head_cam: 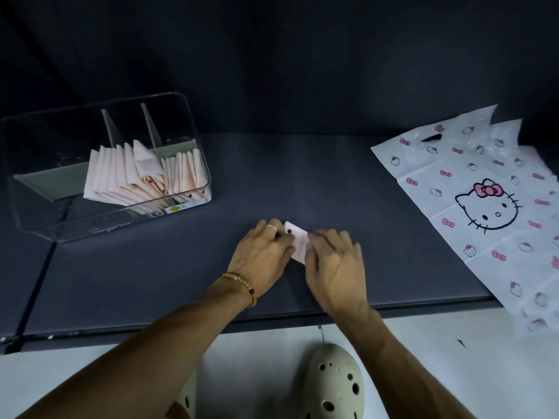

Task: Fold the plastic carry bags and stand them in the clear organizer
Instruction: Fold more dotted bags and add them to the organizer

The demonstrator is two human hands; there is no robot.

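While both hands work at the bench's middle, the left hand [262,249] and right hand [334,261] pinch a small folded bag [298,241] between them, fingers curled on its edges. At ten o'clock, well apart, the clear organizer [184,122] holds folded bags [136,173] standing upright. At two o'clock flat printed bags [472,189] lie on the dark bench [302,176].

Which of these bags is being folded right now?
The small folded bag between the left hand and right hand. The flat bags lie spread at right; the rest stand in the organizer.
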